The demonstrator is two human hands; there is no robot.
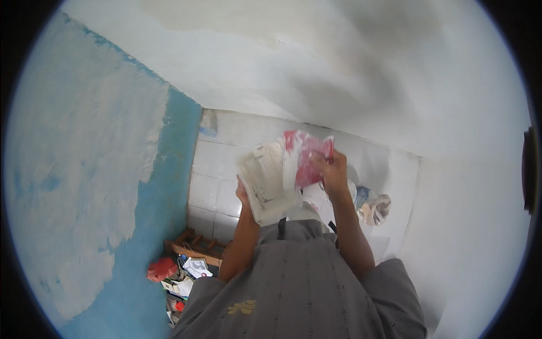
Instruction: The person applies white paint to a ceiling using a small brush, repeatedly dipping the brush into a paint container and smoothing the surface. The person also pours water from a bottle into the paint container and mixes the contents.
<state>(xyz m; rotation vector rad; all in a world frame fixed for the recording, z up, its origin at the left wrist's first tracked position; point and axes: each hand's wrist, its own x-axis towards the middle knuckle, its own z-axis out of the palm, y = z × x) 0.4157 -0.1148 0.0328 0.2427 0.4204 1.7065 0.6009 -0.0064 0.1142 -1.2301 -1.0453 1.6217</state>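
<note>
Red spreader point(306, 176), smeared with white paste, sits in the grasp of our right fingers point(324, 163), its flat blade running up and left of them. Paste-streaked white tray point(275, 210) is gripped by our left fingers point(241, 187) at its near-left edge; most of it reaches rightward from that hold, towards the spreader. Whether tray and blade touch, we can't tell; they overlap or meet edge to edge.

Risks, our judgement: the tray could tip or twist, since the left fingers hold it at one side and a push from the blade would land well away from them. Paste could drop off the blade onto the tiled floor point(217, 148) below both sets of fingers if the spreader tilts. Smeared plastic could also slip under the right thumb; the far-side fingers are hidden, so we can't judge their hold.
</note>
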